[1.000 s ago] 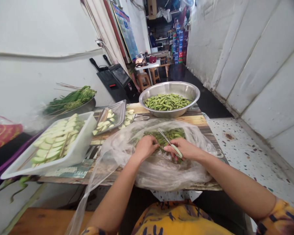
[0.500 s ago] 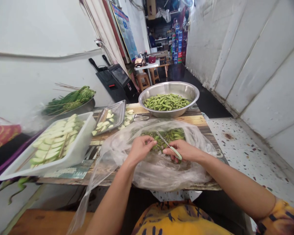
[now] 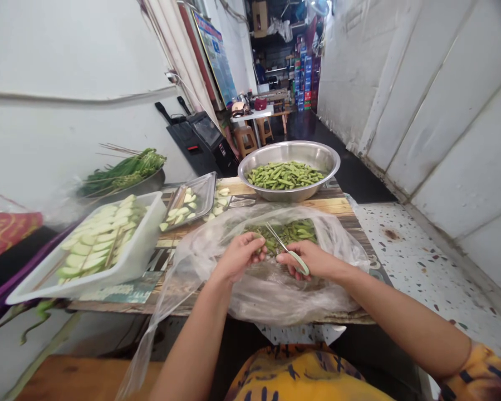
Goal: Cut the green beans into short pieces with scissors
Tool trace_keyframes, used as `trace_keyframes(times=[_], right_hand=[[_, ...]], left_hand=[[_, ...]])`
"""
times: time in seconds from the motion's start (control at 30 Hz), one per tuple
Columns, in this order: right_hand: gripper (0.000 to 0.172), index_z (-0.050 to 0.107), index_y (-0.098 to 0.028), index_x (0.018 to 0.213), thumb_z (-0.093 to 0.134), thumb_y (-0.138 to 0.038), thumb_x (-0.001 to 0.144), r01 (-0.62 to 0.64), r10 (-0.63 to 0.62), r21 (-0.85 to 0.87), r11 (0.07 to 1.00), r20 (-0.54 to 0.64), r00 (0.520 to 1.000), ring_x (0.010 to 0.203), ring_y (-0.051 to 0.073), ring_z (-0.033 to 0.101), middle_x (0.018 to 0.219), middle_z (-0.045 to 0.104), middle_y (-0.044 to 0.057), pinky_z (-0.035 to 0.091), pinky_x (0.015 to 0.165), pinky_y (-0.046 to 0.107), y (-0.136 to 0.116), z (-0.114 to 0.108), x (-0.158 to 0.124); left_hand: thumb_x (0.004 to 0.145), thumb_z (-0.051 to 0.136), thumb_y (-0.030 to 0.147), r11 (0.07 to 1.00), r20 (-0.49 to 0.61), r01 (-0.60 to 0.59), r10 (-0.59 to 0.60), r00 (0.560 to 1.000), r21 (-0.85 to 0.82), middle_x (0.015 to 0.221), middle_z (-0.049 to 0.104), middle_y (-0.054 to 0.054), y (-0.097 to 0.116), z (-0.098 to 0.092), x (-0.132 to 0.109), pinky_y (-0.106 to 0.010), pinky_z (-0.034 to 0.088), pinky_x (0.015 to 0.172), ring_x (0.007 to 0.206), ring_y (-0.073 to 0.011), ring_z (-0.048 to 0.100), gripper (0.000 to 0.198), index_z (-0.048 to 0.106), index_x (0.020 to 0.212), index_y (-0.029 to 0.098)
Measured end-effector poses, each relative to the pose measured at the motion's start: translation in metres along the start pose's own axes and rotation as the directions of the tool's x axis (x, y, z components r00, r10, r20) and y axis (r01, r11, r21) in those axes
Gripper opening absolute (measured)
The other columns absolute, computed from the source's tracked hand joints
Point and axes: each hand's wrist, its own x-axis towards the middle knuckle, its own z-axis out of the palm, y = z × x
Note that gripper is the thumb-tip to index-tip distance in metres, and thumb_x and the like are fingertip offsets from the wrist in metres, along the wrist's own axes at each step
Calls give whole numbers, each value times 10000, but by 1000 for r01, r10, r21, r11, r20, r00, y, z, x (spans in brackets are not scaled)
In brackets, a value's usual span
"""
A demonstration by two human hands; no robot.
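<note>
White-walled and narrow, the passage runs back to a dim store-room with stacked crates; up front stands a wooden desk (image 3: 338, 207) crowded with produce. A clear plastic bag (image 3: 275, 295) is spread open on the near part of the desk, and both hands are inside its mouth. The left hand (image 3: 237, 257) has its fingers (image 3: 253, 240) drawn together, pinching a green pod (image 3: 262, 245) at the near edge of the heap of pods (image 3: 296, 229) that lies in the bag. The right hand (image 3: 315, 260) is closed around the pale green handle of a pair of scissors (image 3: 291, 252), whose thin blades point up and away toward the left hand's fingertips, just beside the pinched pod (whether the blades are parted is too fine to tell).

Beyond the bag, at the far end of the desk, sits a wide steel bowl (image 3: 250, 162) holding trimmed pods (image 3: 286, 174). To the left of the bag a white tray (image 3: 148, 245) carries pale green slices (image 3: 96, 239) threaded on skewers, and behind it a shallow metal tray (image 3: 207, 186) holds a few more slices. Farther left, against the wall, a round pan bears skewered leafy greens (image 3: 125, 167).
</note>
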Motion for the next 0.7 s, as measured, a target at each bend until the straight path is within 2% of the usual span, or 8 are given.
trace_keyframes(times=[0.1, 0.2, 0.5, 0.6, 0.7], right_hand=[[520, 496, -155, 698, 617, -660, 684, -29, 24, 58, 998, 77, 997, 396, 72, 473, 545, 538, -27, 348, 304, 166, -1, 1, 0], [520, 496, -154, 699, 618, -659, 684, -24, 18, 69, 997, 90, 996, 393, 64, 461, 539, 535, -29, 342, 299, 158, -1, 1, 0], [473, 484, -159, 638, 659, -597, 682, -34, 34, 14, 999, 1, 999, 372, 68, 464, 481, 514, -40, 289, 305, 157, -4, 3, -2], [456, 486, -156, 611, 661, -568, 696, -31, 32, 31, 999, -56, 998, 347, 59, 451, 444, 496, -46, 269, 316, 155, -5, 1, -1], [419, 508, -160, 653, 647, -550, 720, -18, 22, 33, 999, -109, 994, 351, 67, 454, 450, 508, -44, 253, 304, 159, -5, -5, 2]], left_hand=[[658, 718, 342, 987, -33, -14, 9, 999, -161, 669, 604, -4, 0, 1, -2, -172, 374, 499, 553, -66, 539, 306, 519, 767, 137], [659, 728, 308, 974, -51, -21, 10, 999, -224, 678, 629, -15, -1, 3, -3, -172, 405, 520, 578, -76, 573, 297, 503, 755, 140], [653, 727, 286, 966, -56, -2, -12, 998, -258, 668, 638, -15, -5, 7, -2, -169, 412, 505, 565, -76, 582, 277, 495, 708, 144], [666, 682, 231, 957, -132, 2, -42, 990, -290, 672, 636, -13, -1, 1, -2, -174, 429, 519, 574, -79, 589, 200, 511, 723, 145], [653, 553, 147, 930, -197, 9, -87, 977, -366, 726, 652, -31, 4, -8, -1, -217, 480, 612, 681, -118, 635, 79, 498, 708, 156]])
